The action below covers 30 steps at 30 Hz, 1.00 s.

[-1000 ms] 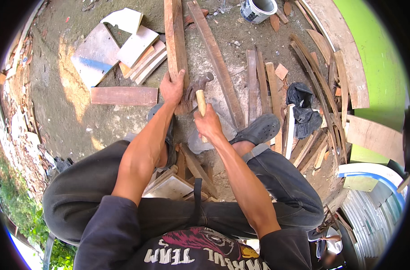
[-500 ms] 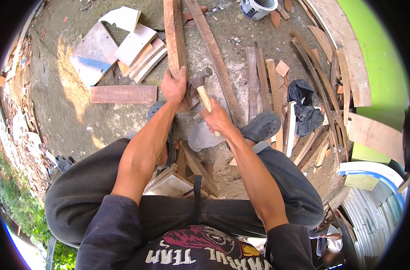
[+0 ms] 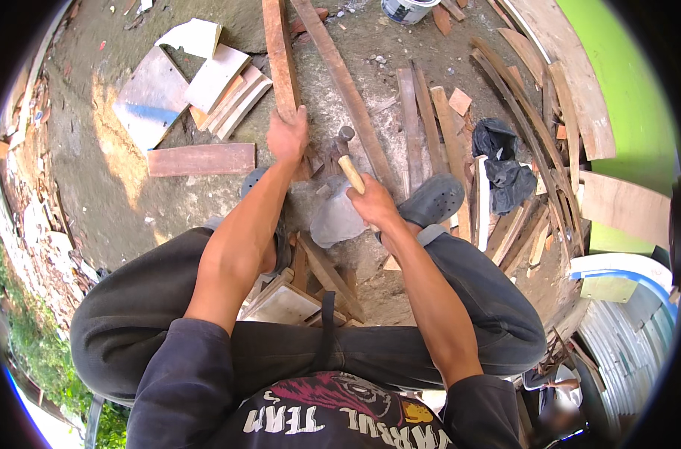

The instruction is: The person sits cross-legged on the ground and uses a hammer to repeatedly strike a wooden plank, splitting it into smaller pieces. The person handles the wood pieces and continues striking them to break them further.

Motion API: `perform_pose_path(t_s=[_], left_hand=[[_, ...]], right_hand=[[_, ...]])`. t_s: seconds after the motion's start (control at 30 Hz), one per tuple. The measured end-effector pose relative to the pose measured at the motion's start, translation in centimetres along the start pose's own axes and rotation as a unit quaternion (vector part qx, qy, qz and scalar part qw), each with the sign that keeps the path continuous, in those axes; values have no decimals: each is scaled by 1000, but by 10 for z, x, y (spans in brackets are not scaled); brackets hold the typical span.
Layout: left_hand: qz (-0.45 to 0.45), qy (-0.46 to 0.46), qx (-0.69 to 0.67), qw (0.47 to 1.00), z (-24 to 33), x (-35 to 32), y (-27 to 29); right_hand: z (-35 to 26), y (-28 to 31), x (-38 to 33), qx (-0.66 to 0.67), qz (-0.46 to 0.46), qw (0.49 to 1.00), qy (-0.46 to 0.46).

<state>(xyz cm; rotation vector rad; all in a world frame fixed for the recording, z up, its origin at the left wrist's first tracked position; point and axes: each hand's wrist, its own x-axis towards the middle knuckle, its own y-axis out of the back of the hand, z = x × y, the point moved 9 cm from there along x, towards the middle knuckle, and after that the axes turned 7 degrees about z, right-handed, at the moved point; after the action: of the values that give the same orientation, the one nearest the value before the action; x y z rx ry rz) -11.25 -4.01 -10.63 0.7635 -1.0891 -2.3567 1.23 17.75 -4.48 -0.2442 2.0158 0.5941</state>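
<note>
My left hand [image 3: 288,136] is closed round the near part of a long squared wooden beam [image 3: 280,63], which runs away from me. In my right hand [image 3: 373,200] is a hammer [image 3: 351,172], gripped by its pale wooden handle. Its dark metal head points away from me, just right of the beam's near end and apart from it. That near end is partly hidden by my left hand and wrist. A grey stone [image 3: 336,221] lies on the ground between my feet, close to my right hand.
A long wooden strip [image 3: 348,82] lies right of the beam. White boards [image 3: 152,96] and a reddish plank [image 3: 202,159] lie to the left. Several wood strips and a black plastic bag [image 3: 511,183] are at right. A bucket [image 3: 409,10] stands far off; another person [image 3: 561,389] is at lower right.
The hammer has moved slightly right and toward me, its head now farther from my left hand. My left hand still holds the beam, and the whole view has shifted a little.
</note>
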Motion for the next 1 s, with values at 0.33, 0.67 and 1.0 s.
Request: perform_pose_path(t_s=[0.33,0.67,1.0], left_hand=[[-100,-18,2,995,3,10,-13],[-96,25,19,995,13,-2,-2],[-96,38,36,994,15,-1,-10]], right_hand=[[14,32,-38,152,279,934,162],[-7,-7,-31,92,266,952,118],[6,-44,5,-15,208,969,132]])
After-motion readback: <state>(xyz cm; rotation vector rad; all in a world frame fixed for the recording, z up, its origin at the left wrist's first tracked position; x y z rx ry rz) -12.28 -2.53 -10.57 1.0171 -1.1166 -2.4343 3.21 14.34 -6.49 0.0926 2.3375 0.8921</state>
